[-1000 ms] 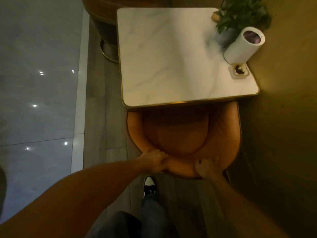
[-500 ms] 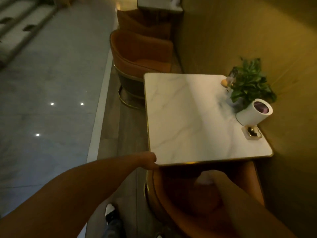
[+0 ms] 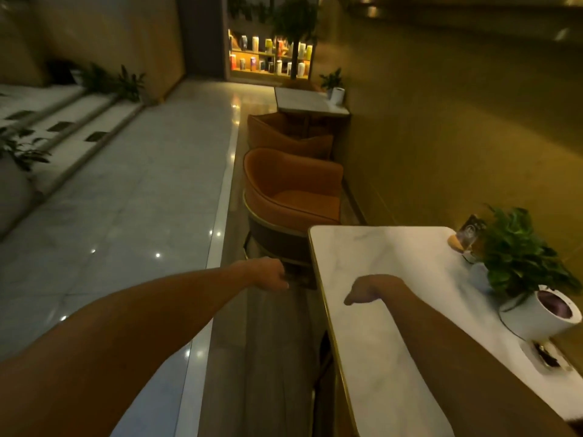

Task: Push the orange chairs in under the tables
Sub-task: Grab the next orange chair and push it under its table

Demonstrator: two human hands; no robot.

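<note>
Beside the white marble bench, both my hands hang loosely curled, empty; the next orange tub chair may scrape its edge.

My left hand and right hand hold nothing.

both hands off chair, view raised

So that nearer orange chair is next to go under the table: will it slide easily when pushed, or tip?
The nearer orange chair looks bulky: a padded tub shell on a dark skirted base with a metal ring foot, so probably heavy and unlikely to tip. On the smooth plank floor it should slide rather than roll; no wheels show. A low push seems safest.
</note>
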